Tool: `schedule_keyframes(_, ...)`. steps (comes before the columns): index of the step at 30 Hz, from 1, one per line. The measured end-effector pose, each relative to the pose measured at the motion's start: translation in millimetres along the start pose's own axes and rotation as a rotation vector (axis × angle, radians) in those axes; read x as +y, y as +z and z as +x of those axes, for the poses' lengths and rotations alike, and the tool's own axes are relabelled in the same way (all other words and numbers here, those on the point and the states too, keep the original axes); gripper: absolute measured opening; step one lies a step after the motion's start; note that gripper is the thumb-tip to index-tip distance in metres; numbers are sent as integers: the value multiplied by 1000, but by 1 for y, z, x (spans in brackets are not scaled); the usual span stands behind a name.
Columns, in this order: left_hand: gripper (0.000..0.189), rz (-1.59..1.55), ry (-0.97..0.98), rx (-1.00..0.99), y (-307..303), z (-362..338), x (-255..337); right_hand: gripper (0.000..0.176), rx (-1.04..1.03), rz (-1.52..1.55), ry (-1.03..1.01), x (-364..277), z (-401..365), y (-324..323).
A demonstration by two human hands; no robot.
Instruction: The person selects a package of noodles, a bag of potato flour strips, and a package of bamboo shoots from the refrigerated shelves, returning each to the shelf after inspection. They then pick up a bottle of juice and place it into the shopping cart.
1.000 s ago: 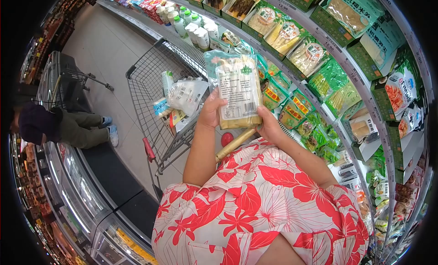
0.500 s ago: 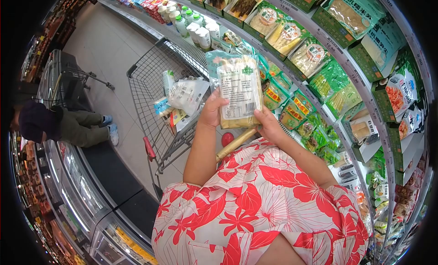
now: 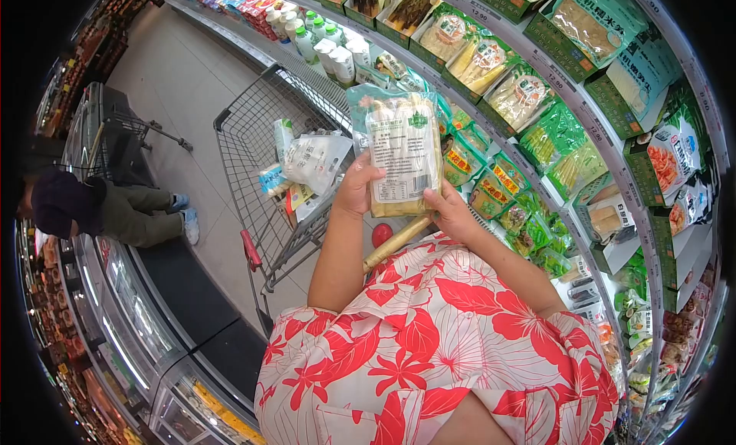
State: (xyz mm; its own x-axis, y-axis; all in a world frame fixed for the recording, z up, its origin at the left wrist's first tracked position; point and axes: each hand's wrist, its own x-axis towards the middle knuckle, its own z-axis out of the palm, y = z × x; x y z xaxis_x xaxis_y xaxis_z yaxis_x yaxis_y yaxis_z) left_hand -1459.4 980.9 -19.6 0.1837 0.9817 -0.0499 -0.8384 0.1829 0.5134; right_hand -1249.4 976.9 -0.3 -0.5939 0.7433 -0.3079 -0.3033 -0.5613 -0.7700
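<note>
Both hands hold up a sealed clear plastic food packet (image 3: 399,150) with its printed back label and barcode facing me. Pale, long pieces show through the plastic around the label; their exact kind I cannot make out. My left hand (image 3: 357,183) grips the packet's left edge, thumb across the label. Closed on the lower right corner is my right hand (image 3: 450,213), thumb near the barcode. Most fingers of both hands are hidden behind the packet. Below it, a yellowish rod-like bar (image 3: 396,243) and a red round object (image 3: 382,233) show in front of my patterned shirt.
A shopping cart (image 3: 253,131) stands ahead to the left, holding a white plastic bag (image 3: 316,160) and other packets. Refrigerated shelves (image 3: 563,207) of packaged food curve along the right. At left, a person (image 3: 115,207) is beside a freezer case (image 3: 126,307), near another cart (image 3: 115,127).
The packet's top has tilted slightly, so its glare has shifted and more pale contents show above the label. Both hands keep their hold in nearly the same place.
</note>
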Motion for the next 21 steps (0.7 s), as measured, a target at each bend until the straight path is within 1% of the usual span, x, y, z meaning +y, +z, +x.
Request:
schedule_keyframes(6,60,-9,4,-20,2,-1,0,51,-11,17,3,-1,1,0)
schedule_keyframes(9,61,14,21,-39,9,-3,2,51,-26,-26,-28,2,2,-2)
schedule_keyframes(11,62,37,32,-52,10,-3,2,50,12,-60,2,4,2,-4)
schedule_keyframes(17,65,93,24,-14,5,-3,1,49,-19,-66,-23,6,4,-8)
schedule_keyframes(21,64,119,16,8,3,-3,0,48,-7,-73,-1,5,3,-7)
